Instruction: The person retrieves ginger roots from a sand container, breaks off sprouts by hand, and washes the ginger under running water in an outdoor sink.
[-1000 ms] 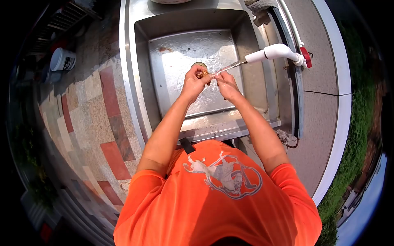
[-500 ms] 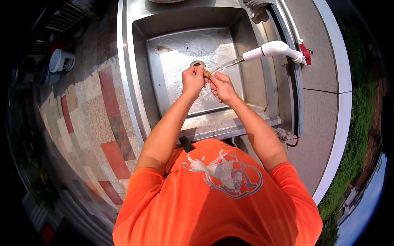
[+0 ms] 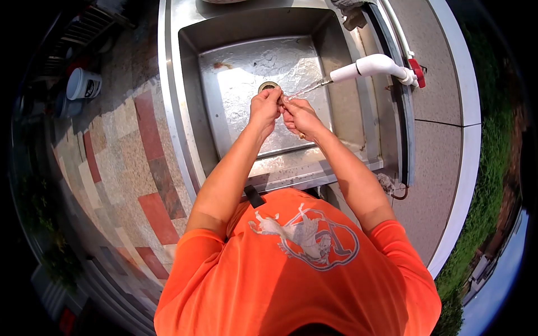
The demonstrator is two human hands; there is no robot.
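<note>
Above the basin of the steel sink [image 3: 216, 115], my left hand [image 3: 264, 109] and my right hand [image 3: 301, 116] meet with fingers pinched together. Most of what they hold is hidden by the fingers. A small yellow-brown end [image 3: 301, 136] pokes out under my right palm; its kind cannot be made out. Running water [image 3: 309, 88] streams from the white pipe spout [image 3: 358, 68] and reaches the fingertips. The round drain [image 3: 268, 85] lies just beyond my left fingers.
A red valve handle [image 3: 417, 73] sits on the pipe at right. Grey cloth [image 3: 352, 14] hangs at the sink's far right corner. A white bucket [image 3: 84, 83] stands on the tiled floor at left. A stone ledge [image 3: 437, 151] runs along the right.
The yellow-brown piece that showed between my fingertips is now covered by them. My fingers have shifted slightly and remain together under the water stream.
</note>
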